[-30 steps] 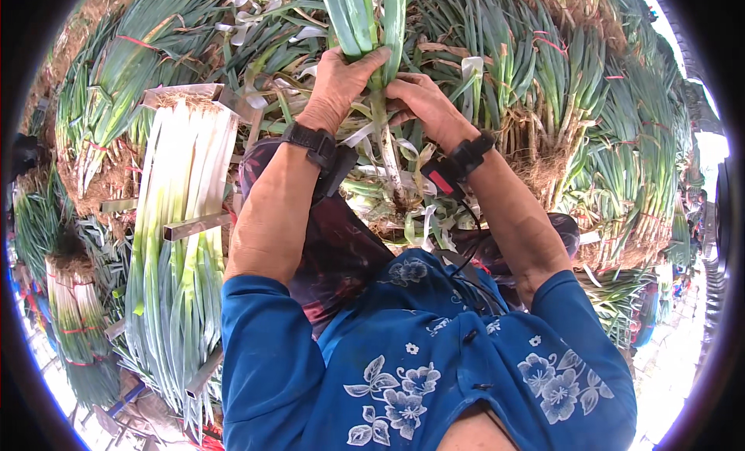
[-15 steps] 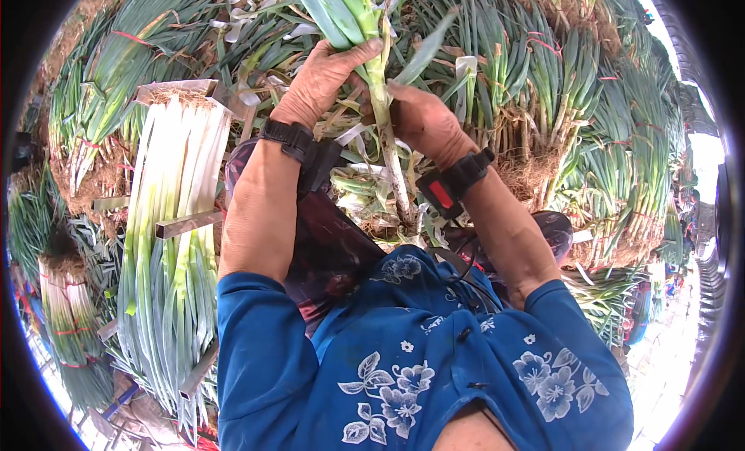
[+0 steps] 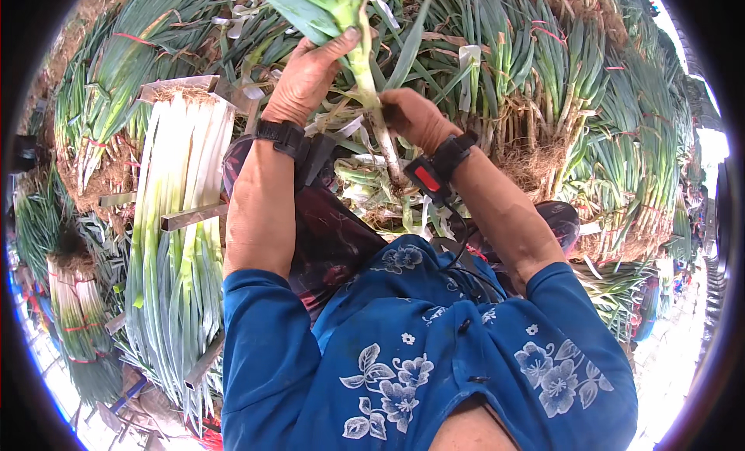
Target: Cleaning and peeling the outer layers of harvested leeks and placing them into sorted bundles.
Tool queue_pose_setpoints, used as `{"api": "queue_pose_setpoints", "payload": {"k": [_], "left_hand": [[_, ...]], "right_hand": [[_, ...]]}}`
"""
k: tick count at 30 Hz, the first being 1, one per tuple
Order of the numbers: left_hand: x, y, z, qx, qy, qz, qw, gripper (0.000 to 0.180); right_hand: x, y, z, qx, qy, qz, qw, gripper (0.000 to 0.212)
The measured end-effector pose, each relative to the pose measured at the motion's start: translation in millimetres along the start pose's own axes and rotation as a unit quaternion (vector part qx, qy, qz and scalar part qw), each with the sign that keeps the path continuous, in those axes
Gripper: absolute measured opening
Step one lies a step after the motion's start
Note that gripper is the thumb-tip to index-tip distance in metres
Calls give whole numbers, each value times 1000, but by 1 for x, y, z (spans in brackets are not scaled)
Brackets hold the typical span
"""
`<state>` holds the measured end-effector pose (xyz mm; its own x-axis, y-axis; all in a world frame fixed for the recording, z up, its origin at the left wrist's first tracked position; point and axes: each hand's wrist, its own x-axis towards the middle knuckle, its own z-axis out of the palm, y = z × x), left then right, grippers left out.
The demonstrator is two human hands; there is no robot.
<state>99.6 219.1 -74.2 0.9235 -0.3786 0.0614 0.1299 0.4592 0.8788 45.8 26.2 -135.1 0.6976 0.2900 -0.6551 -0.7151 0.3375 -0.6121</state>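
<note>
My left hand is closed round the upper stalk of a large green onion, just below its broad green leaves. The onion hangs tilted, its pale root end pointing down toward my lap. My right hand is curled against the middle of the same stalk, its fingertips partly hidden. A loose outer leaf stands off the stalk just above that hand. On my left, trimmed green onions lie side by side in a metal rack, white ends away from me.
Untrimmed, rooted green onions are heaped ahead and to the right. Another tied pile lies at the far left. A red-banded bunch of trimmed onions stands beyond the rack. Peeled leaf scraps lie between my knees.
Both hands and the onion have shifted slightly left. The right hand has come a little nearer, lower along the stalk, and the loose leaf has swung more upright.
</note>
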Motion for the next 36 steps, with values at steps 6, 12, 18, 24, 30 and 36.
{"api": "queue_pose_setpoints", "payload": {"k": [6,12,18,24,30,36], "left_hand": [[0,25,-26,-138,17,67,988,36],[5,19,-32,-123,92,21,988,29],[18,3,-9,-119,115,-5,986,38],[26,-10,-6,-210,121,-28,970,59],[25,-11,-4,-251,154,-52,954,40],[24,-19,-12,-259,139,-39,955,35]], "right_hand": [[-15,98,-104,-312,-80,-104,941,23],[-61,135,-184,-540,136,277,783,49],[-29,17,-74,-517,140,-183,824,57],[-36,-20,46,-211,-1,-263,942,39],[-22,-11,41,-250,42,-250,935,30],[-32,-24,33,-248,-9,-200,948,29]]}}
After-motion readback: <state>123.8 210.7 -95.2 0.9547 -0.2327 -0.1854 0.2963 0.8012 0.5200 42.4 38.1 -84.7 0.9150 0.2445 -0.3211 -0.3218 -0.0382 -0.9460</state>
